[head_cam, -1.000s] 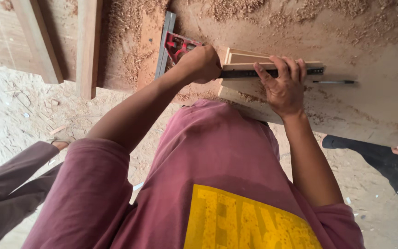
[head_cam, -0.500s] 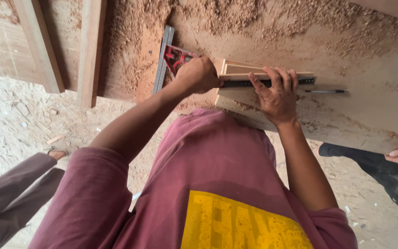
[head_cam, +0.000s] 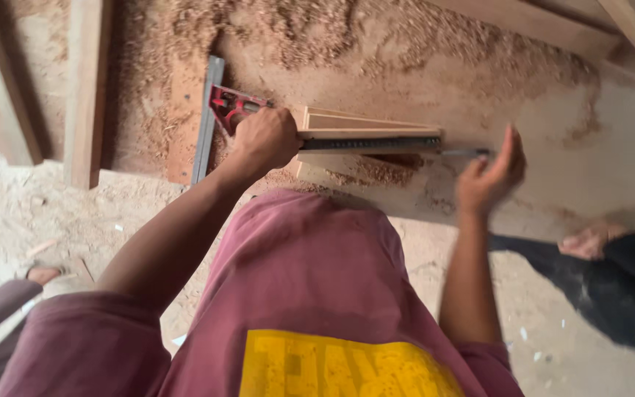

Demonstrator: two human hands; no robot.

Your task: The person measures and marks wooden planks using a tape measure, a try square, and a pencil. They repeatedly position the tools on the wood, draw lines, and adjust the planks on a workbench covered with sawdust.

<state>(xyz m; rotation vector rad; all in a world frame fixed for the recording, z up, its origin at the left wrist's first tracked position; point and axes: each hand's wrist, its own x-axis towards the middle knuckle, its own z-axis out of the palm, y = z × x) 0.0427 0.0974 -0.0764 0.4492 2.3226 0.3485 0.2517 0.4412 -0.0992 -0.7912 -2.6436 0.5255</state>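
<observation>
My left hand (head_cam: 262, 140) is closed on the red head of a combination square (head_cam: 228, 106). Its dark steel blade (head_cam: 369, 144) runs to the right along a pale wooden block (head_cam: 361, 121) lying on a sawdust-covered board (head_cam: 420, 81). My right hand (head_cam: 490, 176) is lifted just off the board near the blade's far tip. It is blurred, its fingers are apart, and it holds nothing.
A grey metal bar (head_cam: 207, 117) lies upright in the picture just left of the square. Wooden planks (head_cam: 86, 88) stand at the far left. Another person's foot (head_cam: 589, 241) and dark trouser leg (head_cam: 626, 294) are at the right. A foot (head_cam: 42, 274) shows at lower left.
My right hand has let go of the wooden block and blade and swung right, off the board. My left hand stays on the square's head.
</observation>
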